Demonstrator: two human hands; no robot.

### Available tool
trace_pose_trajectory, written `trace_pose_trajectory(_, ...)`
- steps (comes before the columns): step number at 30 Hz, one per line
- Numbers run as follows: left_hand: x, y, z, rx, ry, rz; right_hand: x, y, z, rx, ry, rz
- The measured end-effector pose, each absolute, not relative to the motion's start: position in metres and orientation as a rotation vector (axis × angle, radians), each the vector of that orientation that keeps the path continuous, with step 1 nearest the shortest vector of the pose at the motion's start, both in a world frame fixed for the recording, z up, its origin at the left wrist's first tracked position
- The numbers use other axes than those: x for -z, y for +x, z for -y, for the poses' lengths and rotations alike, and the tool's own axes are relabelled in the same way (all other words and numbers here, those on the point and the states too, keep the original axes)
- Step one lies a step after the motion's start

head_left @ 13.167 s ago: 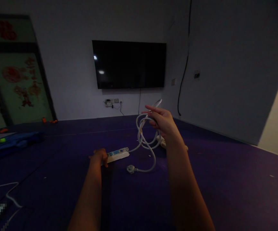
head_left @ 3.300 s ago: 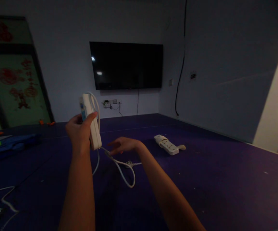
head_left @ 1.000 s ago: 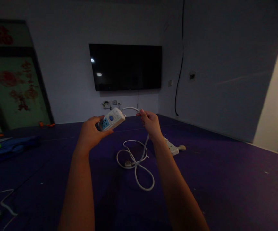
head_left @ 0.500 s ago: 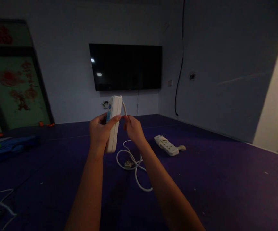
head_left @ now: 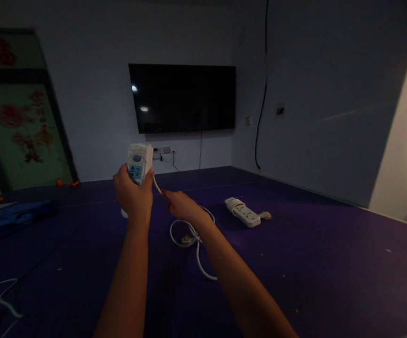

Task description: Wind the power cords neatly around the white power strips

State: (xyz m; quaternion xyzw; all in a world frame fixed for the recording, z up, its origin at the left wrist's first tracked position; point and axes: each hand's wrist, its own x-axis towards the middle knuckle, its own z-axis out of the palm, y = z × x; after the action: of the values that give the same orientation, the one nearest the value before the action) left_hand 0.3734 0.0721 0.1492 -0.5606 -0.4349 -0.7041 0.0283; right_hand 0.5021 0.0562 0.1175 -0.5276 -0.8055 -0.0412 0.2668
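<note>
- The left hand has its fingers clenched around the power strip, upright above the floor.
- The right hand pinches the cord; the rest lies looped on the floor.
- The strip is probably light and stiff, the cord soft and springy; better to hold the cord close to the strip.

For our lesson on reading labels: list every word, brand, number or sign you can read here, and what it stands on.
No text can be read.
Power strip in the left hand: blue markings, too small to read.
Cord in the right hand: no print visible.
Second power strip on the floor: too small.
Television: no brand legible.
Glass door: red ornaments, too blurred.
</note>
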Motion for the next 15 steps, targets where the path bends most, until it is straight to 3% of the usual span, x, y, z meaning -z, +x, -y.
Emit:
trace_pose_trajectory(7,-0.145,0.337,-0.077,1.744,-1.586,1.523,-0.120,0.503,-0.060,0.248,-1.241,2.091)
trace_pose_trajectory(15,-0.136,0.305,-0.105,1.451,-1.880,1.628,-0.136,0.507,-0.047,0.362,-0.956,1.979)
